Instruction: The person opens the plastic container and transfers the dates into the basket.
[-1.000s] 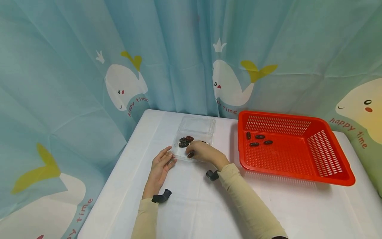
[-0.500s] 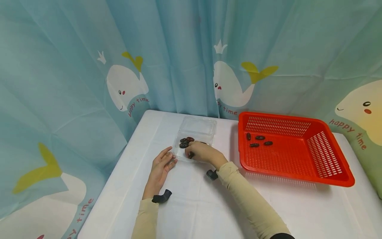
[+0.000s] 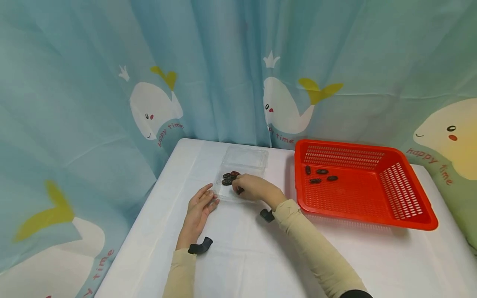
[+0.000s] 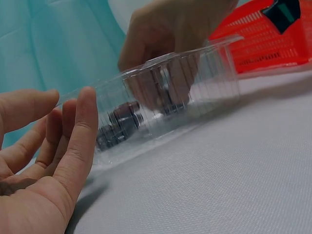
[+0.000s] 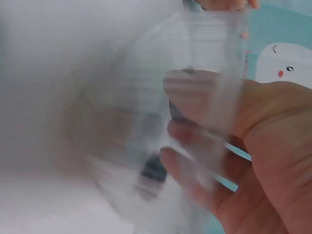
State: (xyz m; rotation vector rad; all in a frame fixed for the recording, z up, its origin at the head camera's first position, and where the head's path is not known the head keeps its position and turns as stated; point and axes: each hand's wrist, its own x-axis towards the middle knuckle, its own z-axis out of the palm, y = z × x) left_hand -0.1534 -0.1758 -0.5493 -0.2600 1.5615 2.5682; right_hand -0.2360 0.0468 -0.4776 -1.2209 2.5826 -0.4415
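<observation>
A clear plastic clamshell box [image 3: 225, 194] lies on the white table with its lid [image 3: 246, 156] folded back. Several dark, wrinkled dates [image 3: 227, 181] are grouped inside toward its left. My left hand [image 3: 198, 211] holds the near left corner, thumb against the front wall and fingers along the side; the left wrist view shows the fingertips [image 4: 87, 97] at the rim. Inside the box my right hand [image 3: 257, 189] pinches a date [image 3: 240, 191] between thumb and fingers, low over the bottom. Another date [image 5: 153, 168] shows through the plastic in the right wrist view.
At the right of the table stands a red perforated basket [image 3: 365, 211], with several dates [image 3: 322, 171] in its left part. A blue curtain [image 3: 223, 82] with whale prints hangs behind and to the left of the table.
Hands and box hold nearly the same places. The right fingers have shifted slightly with the date within the box; the whole view has drifted a little.
</observation>
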